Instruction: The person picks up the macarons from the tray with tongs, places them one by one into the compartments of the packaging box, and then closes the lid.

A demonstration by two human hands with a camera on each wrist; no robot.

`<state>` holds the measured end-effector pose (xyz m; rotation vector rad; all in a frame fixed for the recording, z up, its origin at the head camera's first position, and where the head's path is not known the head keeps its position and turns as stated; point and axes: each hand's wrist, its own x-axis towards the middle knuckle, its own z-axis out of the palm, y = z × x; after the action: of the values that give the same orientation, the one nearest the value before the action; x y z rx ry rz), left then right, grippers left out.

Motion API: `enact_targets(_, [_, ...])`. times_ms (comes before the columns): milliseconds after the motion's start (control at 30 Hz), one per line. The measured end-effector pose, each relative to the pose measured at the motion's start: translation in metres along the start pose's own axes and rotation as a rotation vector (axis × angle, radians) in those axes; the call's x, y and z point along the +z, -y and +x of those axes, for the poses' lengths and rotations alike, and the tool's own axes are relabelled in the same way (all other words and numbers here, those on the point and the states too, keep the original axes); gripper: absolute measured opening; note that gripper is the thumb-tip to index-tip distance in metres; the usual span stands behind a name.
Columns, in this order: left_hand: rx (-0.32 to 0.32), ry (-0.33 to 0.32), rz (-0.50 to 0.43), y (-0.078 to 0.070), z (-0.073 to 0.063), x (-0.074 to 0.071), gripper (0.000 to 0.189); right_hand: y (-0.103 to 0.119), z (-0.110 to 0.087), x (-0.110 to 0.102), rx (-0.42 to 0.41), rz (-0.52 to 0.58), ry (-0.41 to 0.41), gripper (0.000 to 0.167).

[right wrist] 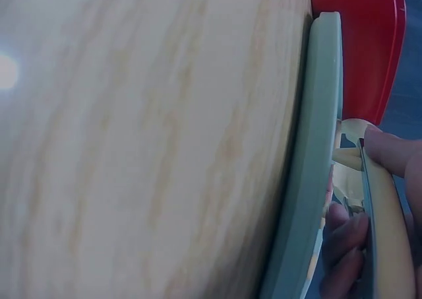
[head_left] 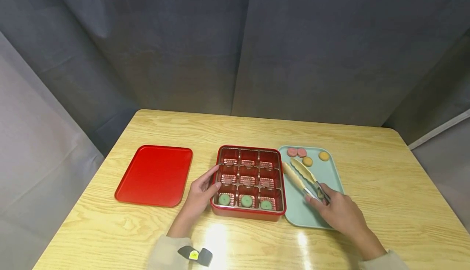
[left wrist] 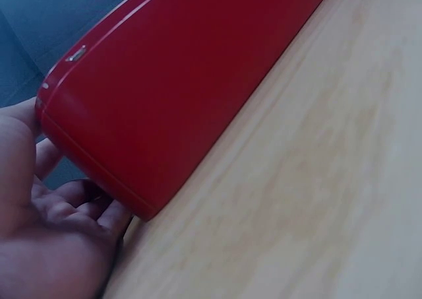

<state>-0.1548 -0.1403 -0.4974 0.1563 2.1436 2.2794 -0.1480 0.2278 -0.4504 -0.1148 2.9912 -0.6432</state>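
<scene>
The tongs, probably light and springy, best squeezed mid-arm, stand parted over the tray near its left edge, inside the right hand's curled fingers; the left hand grips the box by its left rim.

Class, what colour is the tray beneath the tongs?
The tray is pale blue-green, best seen in the head view.
</scene>
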Motion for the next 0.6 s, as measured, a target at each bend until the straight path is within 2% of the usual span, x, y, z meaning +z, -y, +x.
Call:
enact_targets(300, [0.024,0.015,-0.007,-0.0006,0.0003,0.0002,0.051,0.001,-0.0026,-0.0005,-0.019,-0.015,0.019,0.088])
enact_targets(600, [0.016,0.018,-0.01,0.0008,-0.0001,-0.0009,0.053,-0.0002,-0.0032,-0.0001,-0.026,-0.023,0.024,0.087])
